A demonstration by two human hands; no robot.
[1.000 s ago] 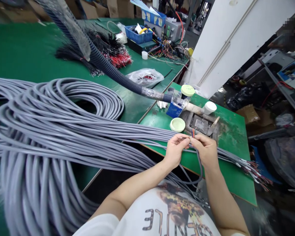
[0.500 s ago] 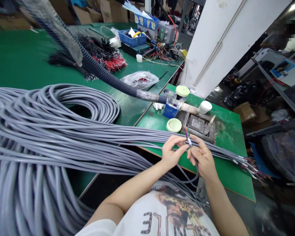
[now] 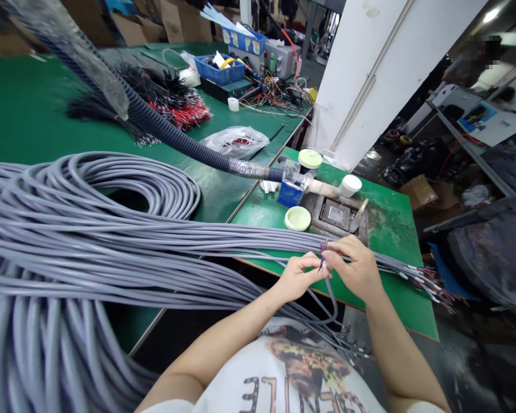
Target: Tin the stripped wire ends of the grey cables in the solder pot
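Observation:
Between my two hands is the end of a grey cable (image 3: 329,289), with thin coloured wires (image 3: 323,250) fanning upward from it. My left hand (image 3: 298,276) pinches the cable end at the base of the wires. My right hand (image 3: 356,265) has its thumb and index finger closed on the coloured wires, just above and to the right. Behind the hands runs a long bundle of grey cables (image 3: 249,236), its stripped ends (image 3: 432,287) lying to the right. A soldering pot (image 3: 337,213) sits just beyond my fingers on the green board.
Large coils of grey cable (image 3: 69,229) cover the left. A ribbed hose (image 3: 172,135) crosses overhead to a blue box (image 3: 290,194). Near it stand an open round tin (image 3: 297,218) and a white cup (image 3: 350,185). A white pillar (image 3: 370,63) rises behind.
My right hand has moved from the cable below the wires up to the coloured wires. My left hand stays at the cable end. The view has shifted slightly.

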